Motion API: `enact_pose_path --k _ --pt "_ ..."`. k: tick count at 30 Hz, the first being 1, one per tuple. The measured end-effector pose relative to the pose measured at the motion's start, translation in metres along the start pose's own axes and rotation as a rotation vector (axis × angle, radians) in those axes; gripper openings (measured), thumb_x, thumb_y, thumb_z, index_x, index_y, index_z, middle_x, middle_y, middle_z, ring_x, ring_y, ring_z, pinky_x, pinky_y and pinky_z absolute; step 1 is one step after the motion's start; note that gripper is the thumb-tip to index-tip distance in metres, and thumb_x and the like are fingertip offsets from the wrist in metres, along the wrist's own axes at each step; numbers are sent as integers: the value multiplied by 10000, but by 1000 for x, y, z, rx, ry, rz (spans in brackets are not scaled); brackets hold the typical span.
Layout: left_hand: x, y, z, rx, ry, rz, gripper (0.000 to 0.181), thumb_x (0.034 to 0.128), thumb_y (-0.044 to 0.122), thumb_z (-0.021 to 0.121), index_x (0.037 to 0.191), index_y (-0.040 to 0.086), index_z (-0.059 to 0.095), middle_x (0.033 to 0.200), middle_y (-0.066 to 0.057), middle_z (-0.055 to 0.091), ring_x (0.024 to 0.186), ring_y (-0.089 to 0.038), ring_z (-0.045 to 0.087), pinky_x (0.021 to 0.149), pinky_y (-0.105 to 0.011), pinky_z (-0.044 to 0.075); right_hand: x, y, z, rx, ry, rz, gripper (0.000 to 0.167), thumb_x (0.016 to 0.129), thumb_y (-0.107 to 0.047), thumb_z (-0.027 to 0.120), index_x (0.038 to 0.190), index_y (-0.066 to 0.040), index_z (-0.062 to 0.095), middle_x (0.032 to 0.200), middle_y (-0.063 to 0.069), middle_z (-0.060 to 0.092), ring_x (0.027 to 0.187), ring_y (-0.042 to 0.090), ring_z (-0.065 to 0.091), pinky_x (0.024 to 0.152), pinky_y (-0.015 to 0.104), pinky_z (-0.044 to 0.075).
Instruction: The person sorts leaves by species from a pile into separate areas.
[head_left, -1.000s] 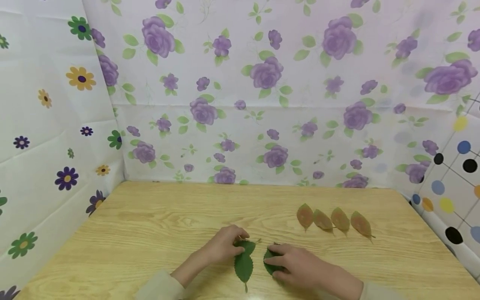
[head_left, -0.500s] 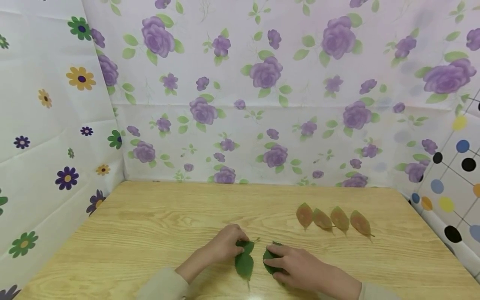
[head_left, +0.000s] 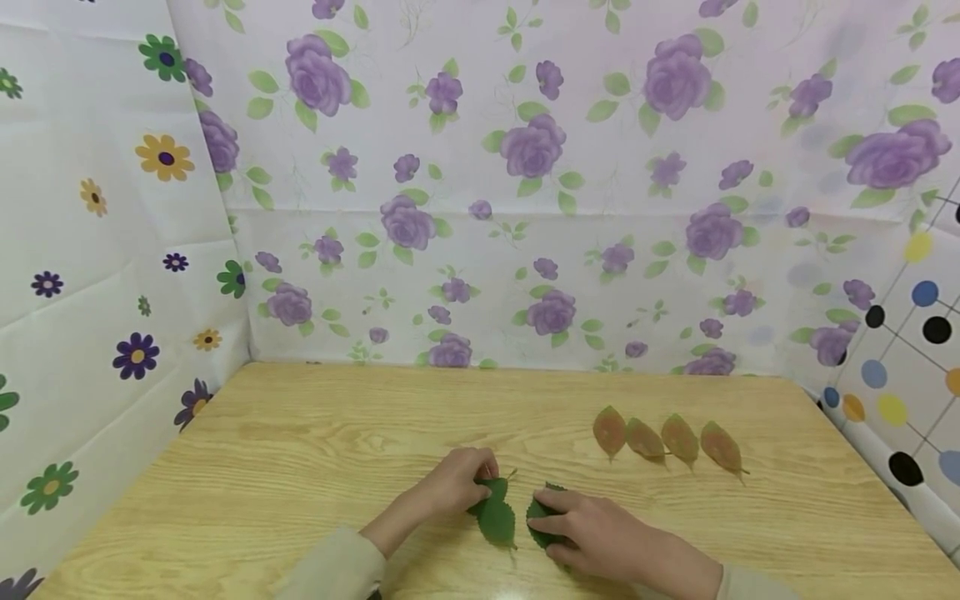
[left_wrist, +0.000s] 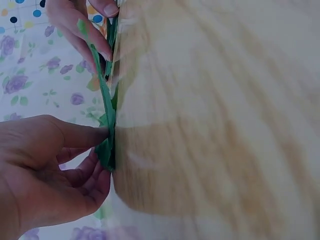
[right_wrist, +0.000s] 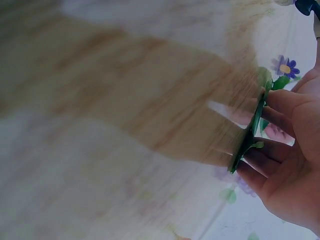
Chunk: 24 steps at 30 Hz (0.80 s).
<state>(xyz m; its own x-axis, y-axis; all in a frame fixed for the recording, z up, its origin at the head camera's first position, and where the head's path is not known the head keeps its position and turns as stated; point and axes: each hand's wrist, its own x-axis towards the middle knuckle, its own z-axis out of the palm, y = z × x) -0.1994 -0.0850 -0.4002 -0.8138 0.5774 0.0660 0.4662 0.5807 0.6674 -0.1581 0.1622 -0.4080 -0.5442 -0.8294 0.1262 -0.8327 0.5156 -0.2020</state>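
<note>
My left hand [head_left: 461, 483] pinches a green leaf [head_left: 496, 518] between thumb and fingers, and one end of this leaf is lifted off the table in the left wrist view. At least one more green leaf lies under or against it by my fingers, partly hidden. To the right, my right hand [head_left: 592, 533] rests with extended fingers on dark green leaf material [head_left: 542, 510], holding it down. How many leaves lie under these fingers cannot be told. In the right wrist view, the fingertips touch the thin edge of the green leaf [right_wrist: 250, 131].
Several reddish-green leaves stand in a row at the table's right rear, among them a leftmost leaf [head_left: 610, 431] and a rightmost leaf [head_left: 722, 447]. The wood-grain table [head_left: 315, 433] meets a purple-flowered cloth [head_left: 480, 275] at the back. Patterned cloths hang on both sides.
The leaf in my left hand has swung slightly right and its near end has come up, showing another green leaf edge behind it. My right hand has stayed nearly still.
</note>
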Motion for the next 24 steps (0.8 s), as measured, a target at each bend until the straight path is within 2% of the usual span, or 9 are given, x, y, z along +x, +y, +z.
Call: enact_pose_path --k 4,7,18,24 --pt "2 -7 1 -75 6 -42 105 874 -94 606 899 7 624 814 -16 578 750 -141 531 639 -240 480 1 0 0 18 2 10 335 915 -232 687 1208 -70 683 1338 202 534 1127 361 587 851 330 531" --pt "4 -10 -1 -98 17 -64 93 887 -71 600 903 13 637 823 -5 579 768 -138 532 659 -252 478 1 0 0 22 1 13 333 915 -230 686 1208 -71 683 1339 204 533 1130 359 586 855 340 531" --pt "7 -21 -8 -162 108 -122 52 881 -23 662 913 19 667 863 -13 599 821 -166 561 682 -280 493 1 0 -1 11 -10 28 337 920 -248 680 1215 -85 683 1350 197 527 1140 350 581 858 363 531" --pt "6 -28 -13 -268 134 -158 33 915 -4 629 943 2 646 888 -54 583 814 -178 575 669 -323 524 1 -1 0 17 -22 34 347 918 -246 681 1222 -79 676 1358 199 519 1150 362 571 872 379 523"
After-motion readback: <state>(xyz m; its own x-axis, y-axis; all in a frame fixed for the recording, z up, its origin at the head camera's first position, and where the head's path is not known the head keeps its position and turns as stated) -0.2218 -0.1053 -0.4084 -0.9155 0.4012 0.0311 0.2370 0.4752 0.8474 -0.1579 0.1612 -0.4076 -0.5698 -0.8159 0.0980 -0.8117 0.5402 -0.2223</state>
